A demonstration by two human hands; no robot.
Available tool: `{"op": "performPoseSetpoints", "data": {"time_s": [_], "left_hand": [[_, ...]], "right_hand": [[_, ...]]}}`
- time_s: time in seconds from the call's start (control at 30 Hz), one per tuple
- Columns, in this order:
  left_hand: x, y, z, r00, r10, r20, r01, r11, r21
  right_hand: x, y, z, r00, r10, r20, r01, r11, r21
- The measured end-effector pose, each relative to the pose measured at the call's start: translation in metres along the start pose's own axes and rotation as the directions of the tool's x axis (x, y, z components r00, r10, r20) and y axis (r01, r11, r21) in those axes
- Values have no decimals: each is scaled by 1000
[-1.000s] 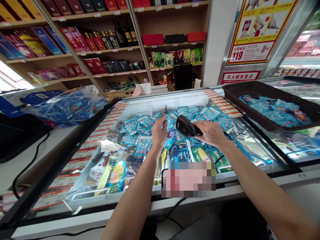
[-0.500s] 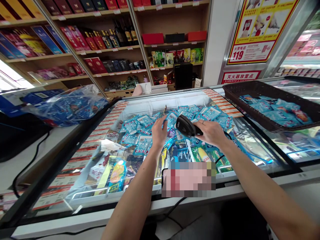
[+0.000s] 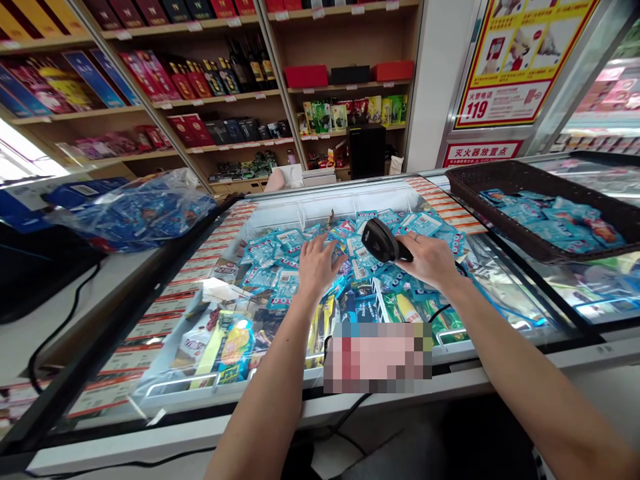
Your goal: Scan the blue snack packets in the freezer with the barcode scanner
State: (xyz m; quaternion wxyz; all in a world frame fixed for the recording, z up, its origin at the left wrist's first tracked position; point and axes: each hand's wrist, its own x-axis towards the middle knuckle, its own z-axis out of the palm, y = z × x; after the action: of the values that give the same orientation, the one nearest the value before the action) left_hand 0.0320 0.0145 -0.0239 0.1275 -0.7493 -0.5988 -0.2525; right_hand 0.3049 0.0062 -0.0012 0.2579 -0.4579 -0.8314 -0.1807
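Observation:
My right hand [image 3: 431, 261] is wrapped round the handle of a black barcode scanner [image 3: 380, 240], its head tilted to the left above the packets. A dark cable runs from the scanner under my right wrist. My left hand [image 3: 317, 268] is open, fingers spread, just over the pile; whether its fingertips touch a packet I cannot tell. Many small light-blue snack packets [image 3: 289, 285], some showing barcodes, lie scattered on the glass top of a chest freezer [image 3: 270, 212]. Wrapped ice creams [image 3: 235, 347] show through the glass in front.
At right, a dark woven basket [image 3: 545, 250] holds more blue packets. A clear plastic bag [image 3: 145, 207] of blue packets lies at left. A blurred-out flat item [image 3: 377, 358] is at the freezer's front edge. Stocked shelves [image 3: 220, 100] stand behind; black cables [image 3: 345, 423] hang in front.
The scanner and my right hand have shifted slightly right and up. My left hand's fingers have spread wider, and it has moved a little to the left.

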Motion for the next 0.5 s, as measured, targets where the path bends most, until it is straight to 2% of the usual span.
{"op": "performPoseSetpoints", "data": {"time_s": [0.07, 0.13, 0.3, 0.5], "left_hand": [[0, 2, 2, 997, 27, 67, -28, 999, 16], [0, -2, 4, 996, -5, 92, 1, 999, 47], [-1, -12, 7, 996, -57, 62, 50, 993, 105], [-2, -3, 9, 998, -7, 58, 2, 997, 82]], "right_hand": [[0, 0, 0, 1000, 4, 3, -4, 1000, -3], [0, 0, -1, 1000, 8, 6, -8, 1000, -4], [1, 1, -1, 1000, 14, -1, -14, 1000, -5], [1, 1, 0, 1000, 4, -7, -4, 1000, -7]]}}
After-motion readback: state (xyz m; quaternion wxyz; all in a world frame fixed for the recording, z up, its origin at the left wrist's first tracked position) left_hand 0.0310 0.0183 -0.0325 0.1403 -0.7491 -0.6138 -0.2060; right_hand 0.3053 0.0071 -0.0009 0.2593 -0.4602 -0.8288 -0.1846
